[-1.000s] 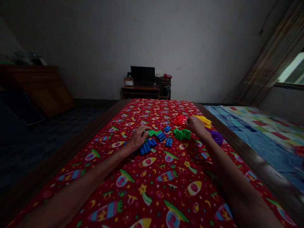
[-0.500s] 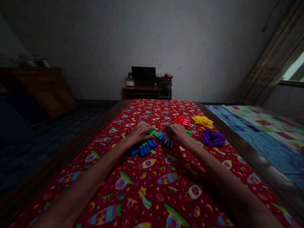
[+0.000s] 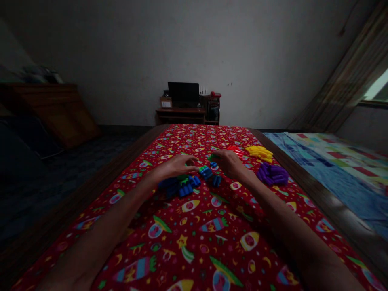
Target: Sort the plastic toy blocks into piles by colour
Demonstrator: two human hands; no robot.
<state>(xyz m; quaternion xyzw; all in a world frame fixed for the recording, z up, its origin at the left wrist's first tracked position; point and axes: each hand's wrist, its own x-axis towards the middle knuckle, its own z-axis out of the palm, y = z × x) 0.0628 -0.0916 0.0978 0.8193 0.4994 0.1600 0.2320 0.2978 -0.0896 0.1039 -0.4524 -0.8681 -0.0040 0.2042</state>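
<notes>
The left hand [image 3: 175, 166] hangs palm down just above the worktop [image 3: 306, 178], which is covered by a red cloth printed with rockets and stars [image 3: 194, 238]. Its fingers are stretched together toward the right hand [image 3: 230, 163]; I cannot tell whether it grips anything. Directly beneath and just in front of the left hand's palm lies a cluster of blue ribbed plastic toy pieces [image 3: 185, 188], partly in its shadow. More lie between the two hands. The right hand is curled, knuckles up, its fingertips at a small green plastic toy piece [image 3: 212, 157]; whether they pinch it is too dark to tell. Just beyond the right hand sit red plastic toy pieces [image 3: 235, 149], with a heap of yellow plastic toy pieces [image 3: 259, 152] further to its right. A heap of purple plastic toy pieces [image 3: 273, 174] lies near the right wrist, on its outer side
</notes>
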